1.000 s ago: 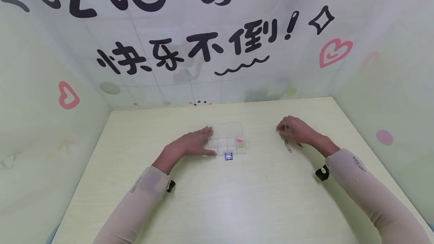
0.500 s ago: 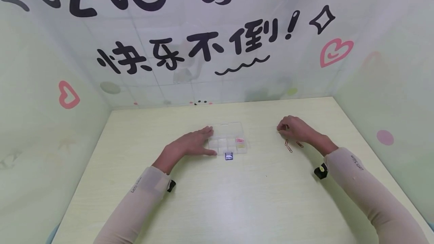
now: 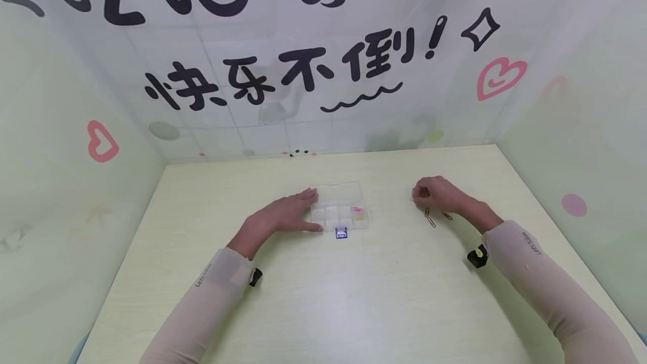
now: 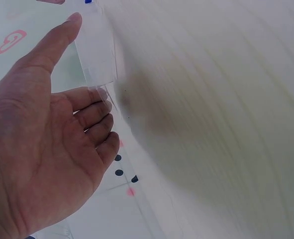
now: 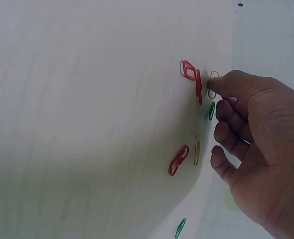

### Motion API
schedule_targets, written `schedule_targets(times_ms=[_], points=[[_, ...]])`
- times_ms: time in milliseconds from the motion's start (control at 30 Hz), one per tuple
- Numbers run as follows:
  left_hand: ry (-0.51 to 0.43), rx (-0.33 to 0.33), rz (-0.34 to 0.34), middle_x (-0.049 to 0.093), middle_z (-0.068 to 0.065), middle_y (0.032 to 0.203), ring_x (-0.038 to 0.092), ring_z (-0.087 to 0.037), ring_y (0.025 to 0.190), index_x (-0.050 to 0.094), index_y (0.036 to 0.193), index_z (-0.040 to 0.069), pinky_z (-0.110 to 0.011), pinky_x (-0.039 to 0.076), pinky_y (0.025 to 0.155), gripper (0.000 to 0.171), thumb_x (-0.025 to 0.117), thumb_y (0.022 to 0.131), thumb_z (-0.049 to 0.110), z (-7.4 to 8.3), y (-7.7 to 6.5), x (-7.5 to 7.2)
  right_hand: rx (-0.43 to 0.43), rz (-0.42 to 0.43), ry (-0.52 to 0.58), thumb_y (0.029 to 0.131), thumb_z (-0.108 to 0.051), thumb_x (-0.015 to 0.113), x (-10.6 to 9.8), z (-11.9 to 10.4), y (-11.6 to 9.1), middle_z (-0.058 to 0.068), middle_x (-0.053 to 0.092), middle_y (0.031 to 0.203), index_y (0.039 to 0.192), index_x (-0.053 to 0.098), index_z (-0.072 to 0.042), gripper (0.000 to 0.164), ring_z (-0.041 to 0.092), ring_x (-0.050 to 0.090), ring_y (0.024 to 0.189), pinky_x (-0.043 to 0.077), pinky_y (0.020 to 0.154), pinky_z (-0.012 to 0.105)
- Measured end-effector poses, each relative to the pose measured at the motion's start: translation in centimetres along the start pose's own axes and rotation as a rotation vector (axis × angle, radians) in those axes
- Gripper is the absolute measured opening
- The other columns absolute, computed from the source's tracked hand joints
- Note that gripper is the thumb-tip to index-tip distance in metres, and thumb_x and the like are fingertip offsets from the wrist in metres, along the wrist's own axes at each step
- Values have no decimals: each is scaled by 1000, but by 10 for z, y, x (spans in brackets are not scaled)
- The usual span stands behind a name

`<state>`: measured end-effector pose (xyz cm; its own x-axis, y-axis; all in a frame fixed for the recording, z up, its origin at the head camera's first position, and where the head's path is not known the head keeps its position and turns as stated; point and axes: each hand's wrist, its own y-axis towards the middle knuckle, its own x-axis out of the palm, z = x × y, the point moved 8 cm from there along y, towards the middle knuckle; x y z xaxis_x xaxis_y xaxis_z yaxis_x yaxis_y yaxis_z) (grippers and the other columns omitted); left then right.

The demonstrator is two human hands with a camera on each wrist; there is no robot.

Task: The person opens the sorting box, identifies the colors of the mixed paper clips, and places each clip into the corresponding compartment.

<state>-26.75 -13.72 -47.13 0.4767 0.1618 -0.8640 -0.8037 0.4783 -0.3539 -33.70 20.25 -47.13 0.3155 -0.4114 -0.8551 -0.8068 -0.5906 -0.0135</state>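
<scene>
A clear plastic compartment box (image 3: 337, 195) lies on the table, with pink paper clips (image 3: 357, 209) in one compartment and something yellow in the compartment in front of it. Against the box's left side rests my left hand (image 3: 283, 215), thumb spread toward the front corner and fingers toward the back. My right hand (image 3: 440, 192) is low over the table to the right of the box. In the right wrist view its thumb pinches a yellow paper clip (image 5: 214, 73); the index fingertip is hidden. Around that hand lie red paper clips (image 5: 178, 160), green paper clips (image 5: 180, 228) and another yellow one.
A small blue-edged piece (image 3: 341, 233) sits at the front edge of the box. The pale wooden table (image 3: 323, 296) is bordered by a printed back wall (image 3: 283, 139) and side walls. A dark wrist camera (image 3: 477, 256) hangs under the right sleeve.
The right hand's fingers have drawn together a little and dipped slightly toward the table. The left hand and the box have stayed in place.
</scene>
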Motion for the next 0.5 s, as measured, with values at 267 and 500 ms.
schedule_targets(times_ms=[267, 500], points=[[11, -4, 0, 17, -9, 177, 18, -27, 163, 25, 168, 6, -47, 23, 131, 102, 69, 96, 63, -1, 2, 2, 20, 3, 9, 95, 1, 72, 3, -4, -3, 0, 65, 82, 91, 71, -5, 7, 12, 53, 75, 48, 70, 27], [11, -9, -2, 16, -9, 177, 18, -26, 163, 24, 168, 6, -48, 23, 131, 102, 68, 96, 63, -1, 1, 1, 15, 13, 6, 97, -5, 71, 2, -12, -2, -1, 65, 81, 92, 71, -3, 5, 12, 54, 73, 49, 68, 29]])
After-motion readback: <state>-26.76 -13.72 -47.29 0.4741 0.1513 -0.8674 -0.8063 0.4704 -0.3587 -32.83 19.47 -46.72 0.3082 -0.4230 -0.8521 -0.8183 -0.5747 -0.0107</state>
